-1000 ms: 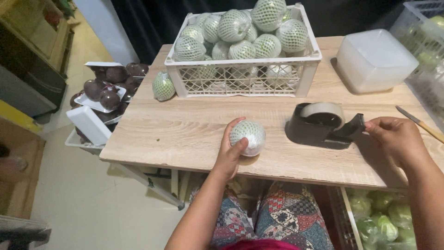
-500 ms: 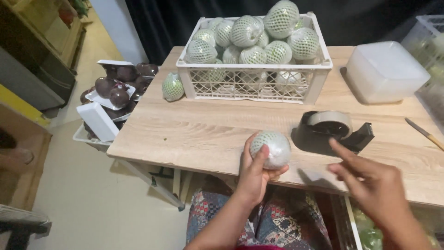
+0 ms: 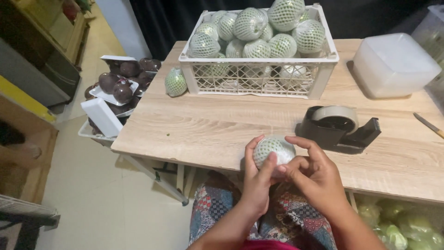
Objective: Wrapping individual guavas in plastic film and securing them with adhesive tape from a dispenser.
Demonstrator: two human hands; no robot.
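Note:
My left hand (image 3: 256,178) and my right hand (image 3: 314,176) both hold a round green fruit in white foam netting and clear wrap (image 3: 274,149) just above the near edge of the wooden table (image 3: 217,129). Fingers of both hands curl around its underside and sides. A black tape dispenser (image 3: 337,127) sits on the table just right of the fruit. A white plastic crate (image 3: 259,76) at the back of the table is heaped with several similar wrapped fruits. One more wrapped fruit (image 3: 175,82) lies beside the crate's left end.
A white lidded plastic tub (image 3: 393,65) stands at the back right, a knife (image 3: 430,125) lies at the right edge. Left of the table, trays of dark purple fruit (image 3: 118,85) sit on a low rack. More green fruit (image 3: 397,227) lies under the table at right.
My right hand came in from beside the tape dispenser and closed on the wrapped fruit. The fruit was lifted off the table and drawn toward me.

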